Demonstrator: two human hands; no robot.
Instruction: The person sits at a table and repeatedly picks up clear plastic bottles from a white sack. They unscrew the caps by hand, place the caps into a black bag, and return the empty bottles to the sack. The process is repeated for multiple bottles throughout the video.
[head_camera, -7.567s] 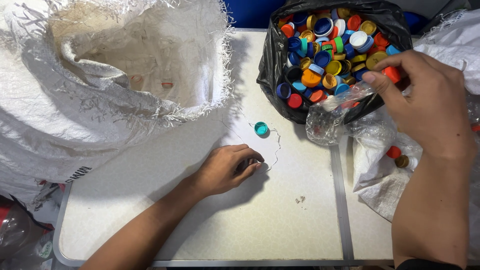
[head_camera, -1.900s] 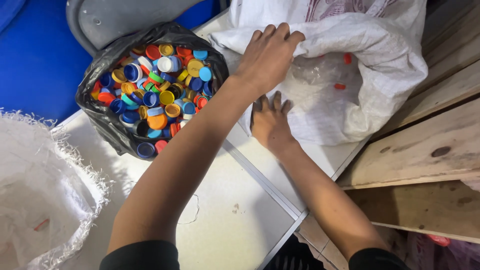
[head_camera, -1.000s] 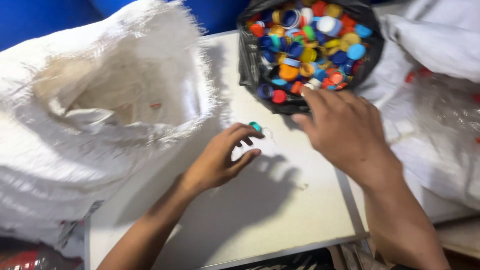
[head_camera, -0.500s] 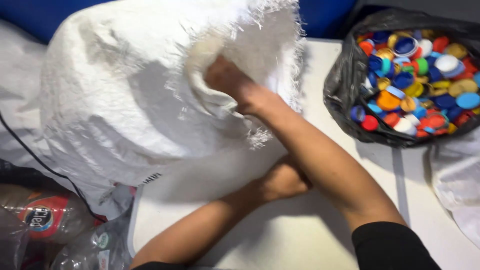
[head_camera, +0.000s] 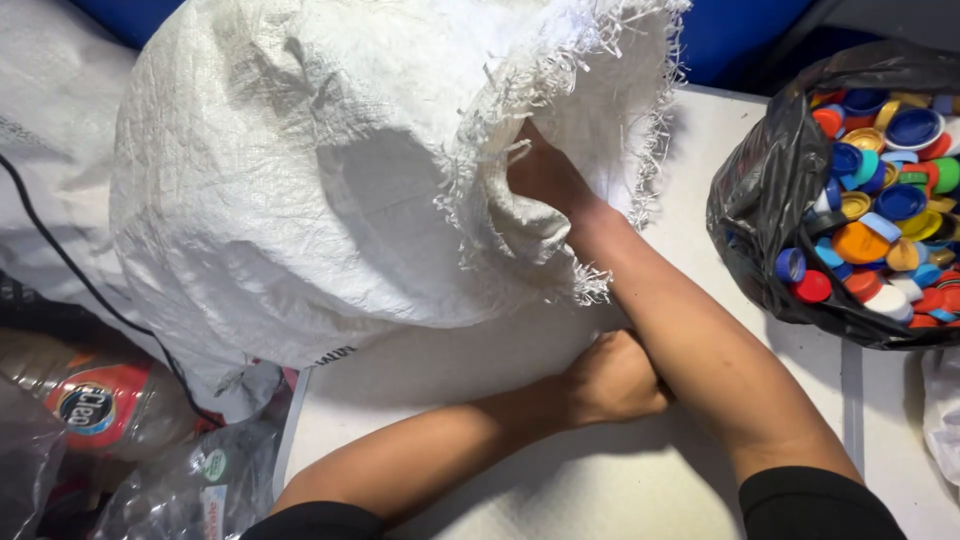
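Reaching across the table, my right hand (head_camera: 545, 175) sits at the frayed mouth of the big white woven sack (head_camera: 330, 170), which lies on its side over the left half of the white table (head_camera: 620, 480). The fingers disappear inside the opening behind a folded flap of the weave, so I cannot tell whether they are spread or closed on anything; only the back of the hand and the wrist show. The right forearm runs diagonally down from the sack to my dark sleeve at the bottom edge.

My left hand (head_camera: 610, 380) rests on the tabletop just below the sack's lower rim, tucked against and partly under the right forearm. Its fingers are curled into a loose fist, and whether anything is inside it I cannot make out.

Off to the right, well apart from both hands, a black plastic bag (head_camera: 770, 200) stands open on the table, filled with bottle caps (head_camera: 880, 210) in blue, red, orange, yellow, green and white. At the lower left, beside the table's edge, lie crushed clear plastic bottles (head_camera: 110, 420), one with a red label.
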